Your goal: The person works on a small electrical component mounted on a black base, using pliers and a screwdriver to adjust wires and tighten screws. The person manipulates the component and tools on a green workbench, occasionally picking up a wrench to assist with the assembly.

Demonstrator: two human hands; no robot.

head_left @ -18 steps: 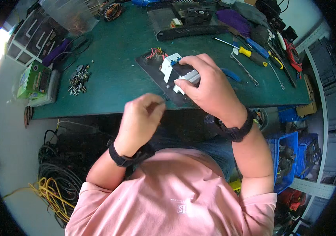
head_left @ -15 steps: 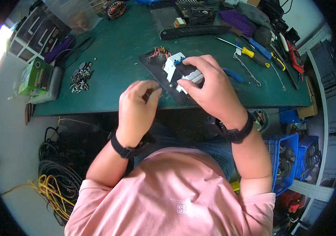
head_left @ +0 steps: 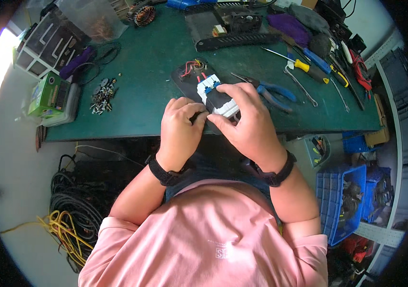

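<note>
A white circuit breaker (head_left: 207, 87) with blue levers and a dark middle rests over a black plate (head_left: 183, 85) near the front of the bench. Red wires (head_left: 199, 78) run into its far end. My right hand (head_left: 252, 119) grips it from the right, the index finger on top near the blue levers and the thumb at its near end. My left hand (head_left: 181, 126) is closed in a pinch beside the breaker's near left corner, its fingertips close to my right thumb. What those fingers hold, if anything, is hidden.
Blue-handled pliers (head_left: 273, 93) lie just right of the breaker, with a yellow screwdriver (head_left: 304, 66) and a wrench (head_left: 301, 86) farther right. A pile of screws (head_left: 103, 98) sits at the left, near a green box (head_left: 48, 93). A black metal housing (head_left: 228, 28) stands behind.
The breaker has turned from tilted to lying with its levers upward. My left hand has moved right, up to it. My right hand has shifted slightly left and nearer, uncovering the pliers.
</note>
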